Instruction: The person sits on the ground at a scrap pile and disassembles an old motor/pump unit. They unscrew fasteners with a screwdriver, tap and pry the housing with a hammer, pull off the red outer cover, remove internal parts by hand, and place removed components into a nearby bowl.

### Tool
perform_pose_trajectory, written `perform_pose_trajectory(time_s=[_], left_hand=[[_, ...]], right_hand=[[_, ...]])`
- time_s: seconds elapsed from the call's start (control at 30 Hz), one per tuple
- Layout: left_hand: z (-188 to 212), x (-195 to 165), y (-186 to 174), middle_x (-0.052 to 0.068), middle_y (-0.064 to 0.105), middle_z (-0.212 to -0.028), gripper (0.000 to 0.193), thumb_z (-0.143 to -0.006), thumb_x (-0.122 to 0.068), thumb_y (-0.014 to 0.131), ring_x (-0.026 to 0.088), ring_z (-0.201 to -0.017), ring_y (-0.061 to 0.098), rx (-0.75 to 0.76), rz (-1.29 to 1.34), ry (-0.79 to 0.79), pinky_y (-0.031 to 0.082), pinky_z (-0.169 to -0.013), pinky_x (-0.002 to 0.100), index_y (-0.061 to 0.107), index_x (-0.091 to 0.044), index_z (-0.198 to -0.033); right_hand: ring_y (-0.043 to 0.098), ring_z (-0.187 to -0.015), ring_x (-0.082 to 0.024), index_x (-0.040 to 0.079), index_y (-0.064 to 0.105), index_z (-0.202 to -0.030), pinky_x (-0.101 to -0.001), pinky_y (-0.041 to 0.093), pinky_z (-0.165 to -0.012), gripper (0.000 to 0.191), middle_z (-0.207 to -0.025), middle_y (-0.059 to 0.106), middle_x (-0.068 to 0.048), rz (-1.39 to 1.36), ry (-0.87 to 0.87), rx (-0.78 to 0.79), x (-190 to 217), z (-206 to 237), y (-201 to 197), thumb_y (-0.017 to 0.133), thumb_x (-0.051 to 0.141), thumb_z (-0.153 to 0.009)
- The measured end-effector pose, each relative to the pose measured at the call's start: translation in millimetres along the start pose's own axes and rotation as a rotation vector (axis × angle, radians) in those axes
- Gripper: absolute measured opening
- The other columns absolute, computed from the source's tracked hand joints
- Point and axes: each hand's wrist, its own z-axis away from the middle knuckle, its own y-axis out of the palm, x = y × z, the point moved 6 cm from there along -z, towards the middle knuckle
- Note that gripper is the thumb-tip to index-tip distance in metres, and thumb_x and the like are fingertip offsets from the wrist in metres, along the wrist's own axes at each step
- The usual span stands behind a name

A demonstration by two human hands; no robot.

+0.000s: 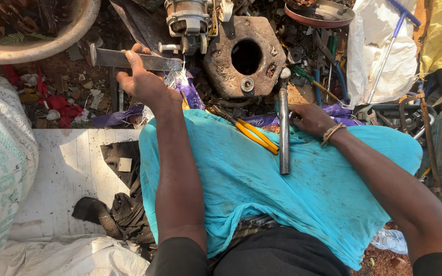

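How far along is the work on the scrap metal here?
Done: nothing visibly taken apart. In hand: the left hand grips a flat metal bar; the right hand touches a hammer lying on the turquoise cloth. Left: the holed metal block sits whole.

Outdoor scrap yard floor in warm sunlight.
Reddish dirt ground (pixel 52 76) strewn with metal scrap; a white slab (pixel 67 179) lies left, woven sack (pixel 1 163) beside it, white bag (pixel 379 56) upper right.
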Motion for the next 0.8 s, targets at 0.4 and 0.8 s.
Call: perform_pose_trajectory(time_s=[0.4,0.8], left_hand=[[-8.1,3.2,-10.3,0.016,0.069,-0.108,0.025,-0.103,-0.019,0.058,0.021,-0.094,0.068,-0.007,0.014,0.026,0.065,-0.075,0.040,0.049,0.001,-0.116],[-41.4,-91.3,-74.3,0.012,0.072,-0.107,0.033,-0.102,-0.019,0.060,0.020,-0.094,0.072,-0.104,-0.757,0.451,0.061,-0.080,0.039,0.054,-0.006,-0.131]], right_hand=[[0.075,-0.101,-0.031,0.014,0.077,-0.119,-0.0432,0.059,-0.090,0.033,-0.112,0.077,-0.014,0.508,0.572,0.462,-125.3,56.2,-19.6,0.065,0.033,-0.095],[0.072,-0.089,-0.027,0.005,0.071,-0.125,-0.0393,0.058,-0.081,0.037,-0.109,0.073,-0.016,-0.236,0.113,-0.691,27.2,12.6,-5.1,0.079,0.029,-0.097]])
